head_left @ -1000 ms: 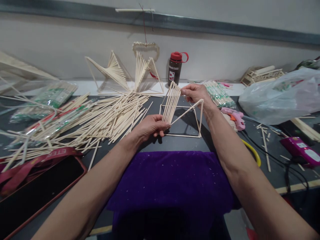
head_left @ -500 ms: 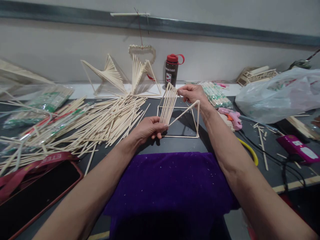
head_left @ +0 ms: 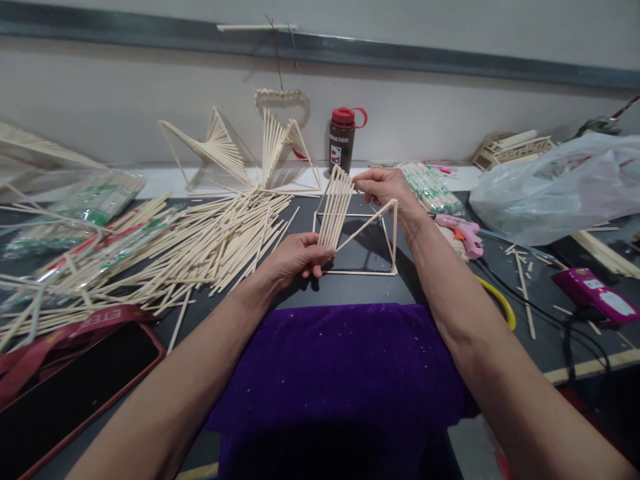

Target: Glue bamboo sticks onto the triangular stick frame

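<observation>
A frame of pale wooden sticks stands on the dark table in front of me, with a slanted row of sticks across its left side. My left hand is closed at the near, lower end of that row, thumb and fingers pinching the sticks. At the row's upper right end, the fingertips of my right hand are pressed together against a stick. A diagonal stick rises from beside my left hand to the frame's right upright.
Loose sticks are heaped on the left, near a phone. Finished stick models and a bottle stand along the wall. To the right are a pink glue gun, a plastic bag and a purple device.
Almost nothing differs. Both hands keep their hold on the stick frame, and the whole view has shifted very slightly.
</observation>
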`<act>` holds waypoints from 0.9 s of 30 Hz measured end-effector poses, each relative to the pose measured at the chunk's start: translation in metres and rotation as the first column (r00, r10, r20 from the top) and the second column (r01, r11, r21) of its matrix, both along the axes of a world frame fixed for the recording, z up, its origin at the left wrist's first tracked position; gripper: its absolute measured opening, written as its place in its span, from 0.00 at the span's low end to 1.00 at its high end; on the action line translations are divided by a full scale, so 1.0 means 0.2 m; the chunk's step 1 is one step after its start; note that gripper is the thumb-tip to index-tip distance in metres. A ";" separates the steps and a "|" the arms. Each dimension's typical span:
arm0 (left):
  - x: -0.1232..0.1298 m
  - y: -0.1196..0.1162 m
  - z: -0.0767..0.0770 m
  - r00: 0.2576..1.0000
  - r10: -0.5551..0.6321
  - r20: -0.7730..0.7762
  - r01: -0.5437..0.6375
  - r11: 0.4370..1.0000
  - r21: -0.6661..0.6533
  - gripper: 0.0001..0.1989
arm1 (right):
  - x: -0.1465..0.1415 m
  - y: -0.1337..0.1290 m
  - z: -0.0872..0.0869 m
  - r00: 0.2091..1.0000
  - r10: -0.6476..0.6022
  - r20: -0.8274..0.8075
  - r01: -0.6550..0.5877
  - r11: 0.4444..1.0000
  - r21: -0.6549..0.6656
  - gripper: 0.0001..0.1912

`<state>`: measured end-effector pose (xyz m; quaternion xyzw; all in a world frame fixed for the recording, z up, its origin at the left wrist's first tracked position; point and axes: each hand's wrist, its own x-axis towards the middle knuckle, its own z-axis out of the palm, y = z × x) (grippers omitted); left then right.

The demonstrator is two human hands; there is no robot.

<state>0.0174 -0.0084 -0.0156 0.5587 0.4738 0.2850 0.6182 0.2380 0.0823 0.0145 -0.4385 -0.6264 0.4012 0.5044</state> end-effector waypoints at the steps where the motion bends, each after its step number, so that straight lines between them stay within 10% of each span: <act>1: 0.00 0.00 0.00 1.000 0.000 -0.002 0.000 1.000 0.001 0.09 | 0.00 0.00 0.00 1.000 0.005 -0.004 -0.005 1.000 0.002 0.08; 27: -0.03 0.00 0.00 1.000 -0.027 0.001 0.027 1.000 -0.001 0.08 | 0.01 -0.03 0.04 0.999 0.048 0.024 -0.047 0.999 -0.027 0.06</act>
